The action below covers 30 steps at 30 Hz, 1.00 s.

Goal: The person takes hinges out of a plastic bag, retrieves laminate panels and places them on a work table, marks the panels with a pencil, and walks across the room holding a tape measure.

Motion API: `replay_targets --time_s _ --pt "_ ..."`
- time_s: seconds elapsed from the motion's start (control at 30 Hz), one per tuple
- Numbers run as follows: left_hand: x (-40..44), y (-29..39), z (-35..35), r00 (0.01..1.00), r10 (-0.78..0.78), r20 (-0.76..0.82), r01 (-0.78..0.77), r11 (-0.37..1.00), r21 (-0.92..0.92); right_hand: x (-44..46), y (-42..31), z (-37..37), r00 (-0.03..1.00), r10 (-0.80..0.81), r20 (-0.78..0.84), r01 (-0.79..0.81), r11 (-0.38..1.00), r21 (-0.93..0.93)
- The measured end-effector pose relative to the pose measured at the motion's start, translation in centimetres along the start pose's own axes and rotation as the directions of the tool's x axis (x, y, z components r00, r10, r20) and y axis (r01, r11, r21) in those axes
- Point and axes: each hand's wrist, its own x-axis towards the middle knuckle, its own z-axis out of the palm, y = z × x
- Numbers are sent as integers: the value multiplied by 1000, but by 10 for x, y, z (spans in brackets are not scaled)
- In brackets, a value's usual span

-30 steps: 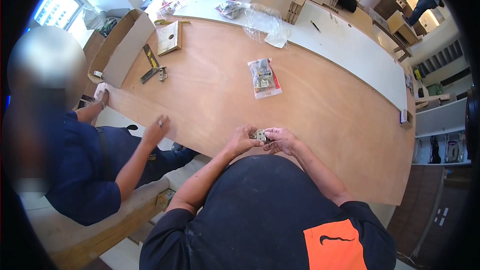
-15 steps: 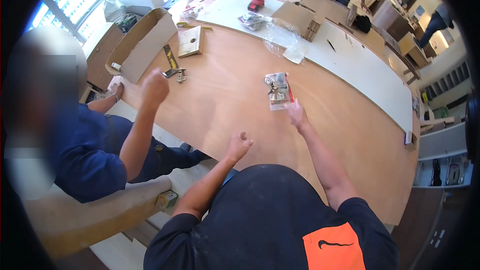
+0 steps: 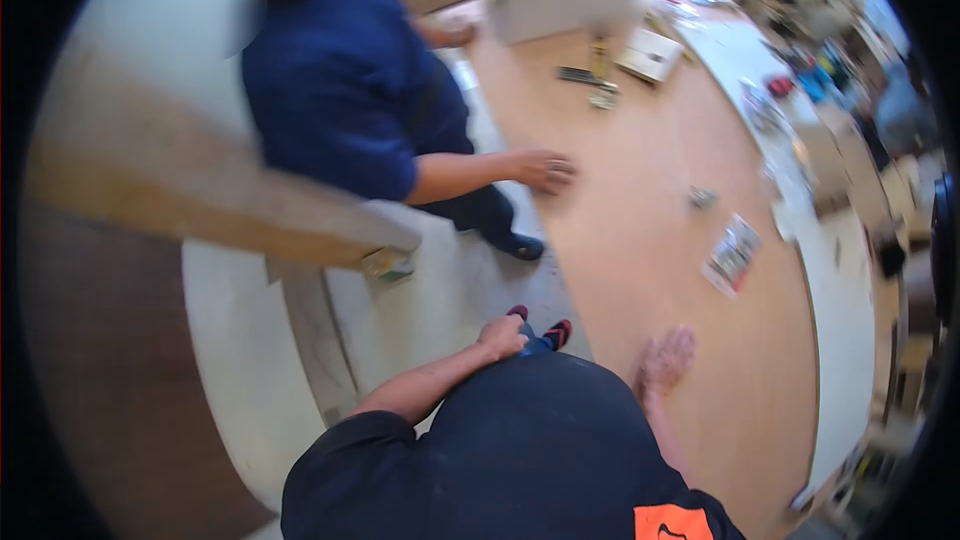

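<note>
My left hand [image 3: 503,337] hangs before my waist, off the board's edge, with its fingers curled. Whatever is inside it, if anything, is hidden. My right hand [image 3: 668,357] lies on the wooden board [image 3: 640,260], fingers stretched out and slightly blurred, holding nothing. Beyond it on the board is a clear plastic packet [image 3: 733,255] with red print and small parts. A small metal piece [image 3: 702,197], apparently a cabinet hinge, sits just past the packet. Neither hand touches these two things.
A co-worker in a blue shirt [image 3: 330,80] stands at the left, one hand [image 3: 545,171] over the board. Farther off are metal hardware [image 3: 603,95], a wooden block [image 3: 651,55] and a long cardboard box [image 3: 540,15]. A white panel [image 3: 840,290] runs along the right.
The view has swung left. My right hand has left the packet and now rests on the board; my left hand has drawn back to my waist. The metal piece now lies beside the packet.
</note>
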Motion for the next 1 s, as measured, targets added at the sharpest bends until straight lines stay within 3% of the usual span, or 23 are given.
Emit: replay_targets --time_s 0.13,0.27,0.37,0.47,0.57,0.67,0.77,0.83,0.87,0.93,1.0 --pt "-27 -57 21 981 -136 136 128 989 69 -2 -4 -2 1000 -9 11 10 999 -48" --pt "-68 -92 31 970 -243 11 242 964 -113 -7 -14 -16 998 -20 52 26 993 -116" --pt "-105 -135 39 954 -291 -69 266 932 -248 2 -10 -1 996 -26 87 52 949 -311" --pt "-162 -183 32 879 -477 23 454 821 -346 -2 -3 16 996 -73 -47 66 987 -145" --pt "-227 -258 55 768 -632 103 613 679 -403 -6 -14 38 989 -128 80 151 830 -537" --pt "-288 -347 110 591 -798 121 753 490 -440 -24 -74 58 959 277 -67 -284 910 -302" --pt "-347 -409 128 394 -909 139 812 273 -517 -69 -153 51 918 366 -156 -393 894 -214" --pt "-375 -433 119 338 -930 145 798 201 -569 -77 -203 69 904 270 -331 -381 861 -338" --pt "-385 -438 116 308 -938 157 789 160 -594 -84 -232 58 909 248 -335 -362 869 -339" --pt "-395 -449 105 266 -956 128 755 123 -644 -100 -311 15 994 38 -104 -75 923 -378" --pt "-399 -452 111 236 -965 116 728 97 -678 -100 -354 -7 930 -298 216 360 861 -360"
